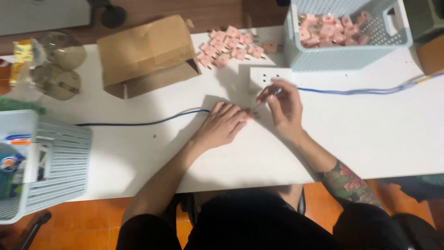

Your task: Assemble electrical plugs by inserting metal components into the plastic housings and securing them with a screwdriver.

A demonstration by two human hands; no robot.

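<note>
My left hand lies palm down on the white table, its fingertips pressing a small pink plug piece that is mostly hidden. My right hand pinches a thin metallic tool whose tip points down toward that piece. A white socket block sits just behind both hands. A blue cable runs from the left up to my left hand, and another blue cable leads off to the right.
Loose pink plug pieces lie in a pile behind the socket block. A pale blue basket at the back right holds more of them. An open cardboard box stands at the back left, and a grey-white basket overhangs the left front edge.
</note>
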